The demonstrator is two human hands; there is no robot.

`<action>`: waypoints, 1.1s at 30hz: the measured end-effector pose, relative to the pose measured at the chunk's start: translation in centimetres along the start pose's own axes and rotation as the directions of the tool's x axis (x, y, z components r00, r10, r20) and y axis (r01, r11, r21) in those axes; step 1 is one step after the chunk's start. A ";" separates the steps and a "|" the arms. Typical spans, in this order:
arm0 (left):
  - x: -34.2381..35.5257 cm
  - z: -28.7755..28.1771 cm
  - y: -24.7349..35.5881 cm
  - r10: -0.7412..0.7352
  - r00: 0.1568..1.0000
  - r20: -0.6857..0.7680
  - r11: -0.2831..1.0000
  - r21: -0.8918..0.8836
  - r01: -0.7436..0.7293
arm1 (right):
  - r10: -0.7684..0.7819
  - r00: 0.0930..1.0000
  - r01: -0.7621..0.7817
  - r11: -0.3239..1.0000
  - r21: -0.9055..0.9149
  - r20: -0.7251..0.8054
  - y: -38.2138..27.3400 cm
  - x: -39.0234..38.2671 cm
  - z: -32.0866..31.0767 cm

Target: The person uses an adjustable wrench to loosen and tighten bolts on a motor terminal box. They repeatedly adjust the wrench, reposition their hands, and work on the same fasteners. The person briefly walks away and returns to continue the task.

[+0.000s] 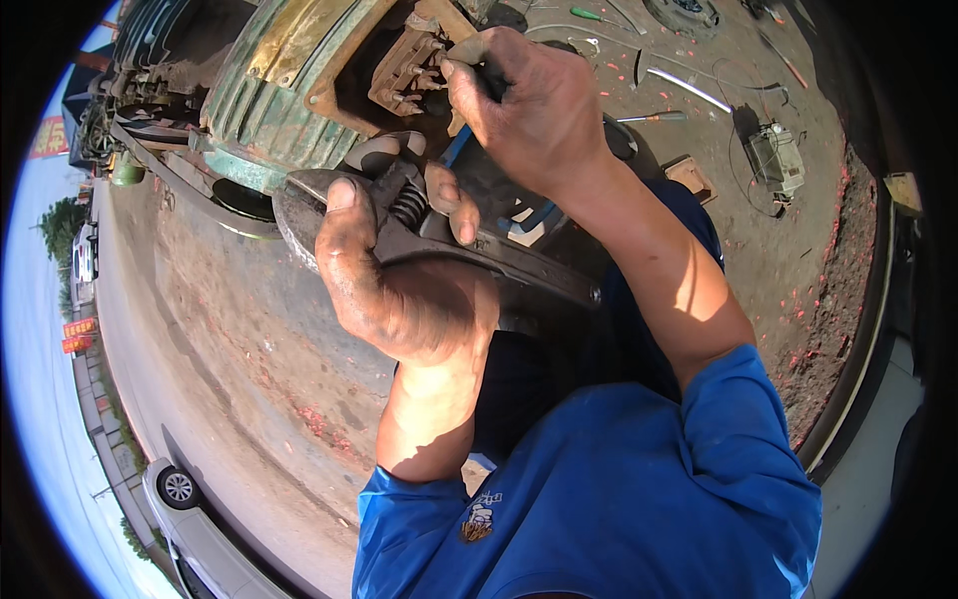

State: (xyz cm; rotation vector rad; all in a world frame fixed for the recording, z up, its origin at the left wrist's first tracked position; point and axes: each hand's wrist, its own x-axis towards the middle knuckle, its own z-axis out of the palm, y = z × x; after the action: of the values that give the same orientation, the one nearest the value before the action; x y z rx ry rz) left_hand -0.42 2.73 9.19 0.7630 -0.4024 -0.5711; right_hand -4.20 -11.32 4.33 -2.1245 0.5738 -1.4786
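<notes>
My left hand [409,304] is wrapped round the head of a large dark adjustable wrench [539,272], near its worm screw. The wrench's handle slants down to the right, above my lap. Up at the open terminal box of a green ribbed electric motor [269,115], my right hand [539,110] is closed, thumb and fingers pinched together. Its fingertips are beside the studs of a rusty terminal block [407,68]. Whatever they pinch, if anything, is hidden. Grease darkens both hands.
Right of the motor, the ground holds screwdrivers [654,117], a shiny metal rod [689,90], a small box-shaped device with wires [775,160] and a square cover [691,178]. Dark machinery [150,100] stands at the far left. A silver car [205,529] is parked at lower left.
</notes>
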 end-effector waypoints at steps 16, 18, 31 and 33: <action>0.2 -0.3 0.9 0.054 0.998 -0.041 0.998 -0.019 -0.055 | -0.135 0.991 0.135 0.987 -0.088 0.009 -1.7 -0.5 0.3; 0.2 -0.4 0.9 0.050 0.996 -0.070 0.998 -0.023 -0.052 | -0.184 0.983 0.185 0.974 -0.134 0.017 -1.8 -0.4 0.4; 0.5 -0.6 1.3 0.052 0.997 -0.063 0.999 0.002 -0.052 | -0.065 0.997 0.068 0.990 -0.120 0.035 -1.6 -1.0 0.9; 0.5 -0.7 1.2 0.053 0.997 -0.056 0.999 0.003 -0.053 | -0.039 0.999 0.041 0.996 -0.085 0.027 -1.3 -1.4 0.8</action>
State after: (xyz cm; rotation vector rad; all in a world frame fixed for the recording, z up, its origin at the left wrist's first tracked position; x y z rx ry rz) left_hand 0.76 3.48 9.71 0.7659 -0.3706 -0.4984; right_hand -3.77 -9.34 3.87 -2.2293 0.5988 -1.4703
